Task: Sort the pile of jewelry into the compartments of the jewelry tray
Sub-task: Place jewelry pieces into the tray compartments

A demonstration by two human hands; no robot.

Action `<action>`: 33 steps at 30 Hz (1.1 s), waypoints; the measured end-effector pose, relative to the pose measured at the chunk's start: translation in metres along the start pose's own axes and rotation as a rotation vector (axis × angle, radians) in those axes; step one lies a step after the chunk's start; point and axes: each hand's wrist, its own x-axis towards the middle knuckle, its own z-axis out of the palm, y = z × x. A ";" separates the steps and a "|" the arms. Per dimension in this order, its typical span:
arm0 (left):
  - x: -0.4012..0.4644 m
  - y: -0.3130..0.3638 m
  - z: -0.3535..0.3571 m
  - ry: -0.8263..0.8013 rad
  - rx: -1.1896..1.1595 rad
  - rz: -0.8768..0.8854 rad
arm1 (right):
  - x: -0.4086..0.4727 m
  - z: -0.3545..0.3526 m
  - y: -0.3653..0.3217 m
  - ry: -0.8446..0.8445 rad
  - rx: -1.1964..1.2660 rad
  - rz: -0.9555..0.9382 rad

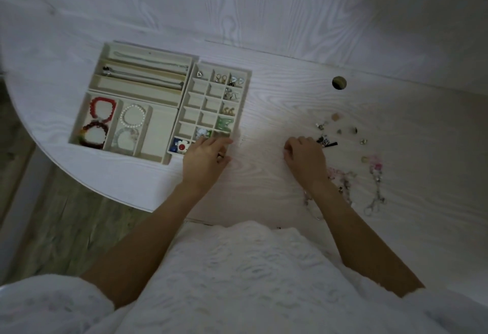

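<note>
Cream, felt-lined jewelry tray (148, 101) sits on the white wood-grain counter (264, 112), left of the person. Long slots at its far end hold silver chains (148, 69). The near-left sections hold a red beaded bracelet (101, 109), a dark bead bracelet (93, 134) and a white pearl bracelet (133, 116). The small-cell grid section (211, 106) on the tray's right has earrings and charms down its right column, a green piece (224, 124), and a red-and-white flower piece (182, 146) in the near-left cell.

Left hand (204, 159) lies on the near-right corner of the grid, fingers (220, 141) spread flat over the cells there. That grip is slack and holds nothing visible. Likely just dropping a piece or steadying the tray; can't tell which.

Right hand (306, 159) rests on the counter at the left edge of the loose pile of small jewelry (340, 133), fingers curled under. Whether that grip is pinching a piece can't be told, since the fingertips are hidden. Pink beaded chains (375, 175) lie just right of the wrist, well apart from the tray.

Step in hand: mid-sort, small items into grid cells. Many cells are unfilled and the pile is still sizeable, so roughly half done.

Next move calls for a fine pinch on one small piece at the pile's edge, a carry across to an empty cell, and matching like with like. The tangled pink chains will need a separate lift to a long slot.
</note>
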 end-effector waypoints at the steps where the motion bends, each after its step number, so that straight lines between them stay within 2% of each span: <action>1: 0.000 0.000 0.000 0.000 0.000 0.000 | 0.001 0.001 0.000 -0.016 0.039 0.028; 4: 0.001 -0.001 0.000 0.007 -0.002 -0.004 | 0.004 -0.004 -0.003 -0.087 0.305 0.201; 7: 0.001 -0.002 0.001 0.010 -0.007 0.002 | 0.006 -0.010 -0.003 -0.052 0.553 0.304; 13: 0.001 -0.005 0.004 0.009 -0.015 0.007 | 0.006 -0.007 0.001 0.002 0.449 0.283; 19: -0.001 -0.006 0.006 0.013 0.003 -0.002 | 0.016 -0.009 -0.007 -0.095 0.683 0.403; 22: -0.003 -0.009 0.009 0.007 0.023 -0.005 | 0.021 -0.008 -0.015 -0.135 0.763 0.403; 28: -0.005 -0.006 0.012 0.036 0.034 -0.023 | 0.025 -0.002 -0.029 -0.161 0.599 0.227; 33: -0.007 -0.004 0.011 0.036 0.025 -0.050 | 0.023 0.015 -0.028 -0.167 0.305 0.038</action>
